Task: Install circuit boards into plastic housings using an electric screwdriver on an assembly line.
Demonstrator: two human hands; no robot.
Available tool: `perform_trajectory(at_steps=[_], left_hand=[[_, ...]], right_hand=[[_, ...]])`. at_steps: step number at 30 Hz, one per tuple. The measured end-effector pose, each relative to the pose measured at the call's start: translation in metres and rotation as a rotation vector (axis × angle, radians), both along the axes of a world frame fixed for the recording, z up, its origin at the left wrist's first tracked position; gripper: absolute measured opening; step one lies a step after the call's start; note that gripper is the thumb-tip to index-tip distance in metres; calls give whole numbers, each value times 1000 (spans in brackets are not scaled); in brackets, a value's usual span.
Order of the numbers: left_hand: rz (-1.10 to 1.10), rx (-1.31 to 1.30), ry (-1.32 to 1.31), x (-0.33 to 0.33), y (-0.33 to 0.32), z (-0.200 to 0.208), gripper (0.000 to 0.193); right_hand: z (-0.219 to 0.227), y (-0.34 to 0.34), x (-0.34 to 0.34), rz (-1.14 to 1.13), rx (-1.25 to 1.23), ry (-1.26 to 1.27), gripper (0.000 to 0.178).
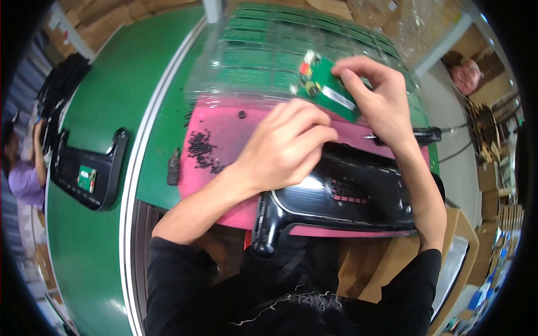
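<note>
My right hand [381, 92] pinches a green circuit board [330, 89] by its edge, above the clear plastic trays. The board carries a white label and small red, white and yellow parts. Just left of it, my left hand [288, 145] hovers over the black plastic housing [347, 193] with bent fingers. Its fingertips are partly hidden, so whether it holds anything small does not show. The housing is glossy, with a slotted grille, and lies on a pink mat [224, 126] close to my body.
Loose black screws [202, 148] lie left on the mat. A dark wrapped stick [174, 171] is beside it, a black handheld tool [426, 136] at right. Clear trays [252, 70] stand behind. On the left green belt sits another housing [106, 190] with a board; a person [27, 173] works beyond.
</note>
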State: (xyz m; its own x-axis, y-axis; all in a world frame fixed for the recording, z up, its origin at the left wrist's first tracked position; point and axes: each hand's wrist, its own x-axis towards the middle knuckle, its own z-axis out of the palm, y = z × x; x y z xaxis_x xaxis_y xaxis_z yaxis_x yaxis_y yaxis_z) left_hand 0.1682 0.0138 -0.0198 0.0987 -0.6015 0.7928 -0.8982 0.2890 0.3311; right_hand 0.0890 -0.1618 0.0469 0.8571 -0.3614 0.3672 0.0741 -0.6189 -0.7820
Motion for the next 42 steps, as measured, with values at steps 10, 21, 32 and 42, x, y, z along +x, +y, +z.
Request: perform_trajectory(at_steps=[10,21,32,42], left_hand=[[-48,304,-104,-17,-33,37,65],[-323,309,-16,-6,-58,47,64],[-538,641,276,-3,-42,6,60],[-217,855,70,-7,-47,0,60]], right_hand=[[0,-42,-109,183,17,120,15],[4,-41,-160,-210,185,175,7],[-40,-30,-199,149,217,460,70],[-66,-47,-181,-10,11,319,50]])
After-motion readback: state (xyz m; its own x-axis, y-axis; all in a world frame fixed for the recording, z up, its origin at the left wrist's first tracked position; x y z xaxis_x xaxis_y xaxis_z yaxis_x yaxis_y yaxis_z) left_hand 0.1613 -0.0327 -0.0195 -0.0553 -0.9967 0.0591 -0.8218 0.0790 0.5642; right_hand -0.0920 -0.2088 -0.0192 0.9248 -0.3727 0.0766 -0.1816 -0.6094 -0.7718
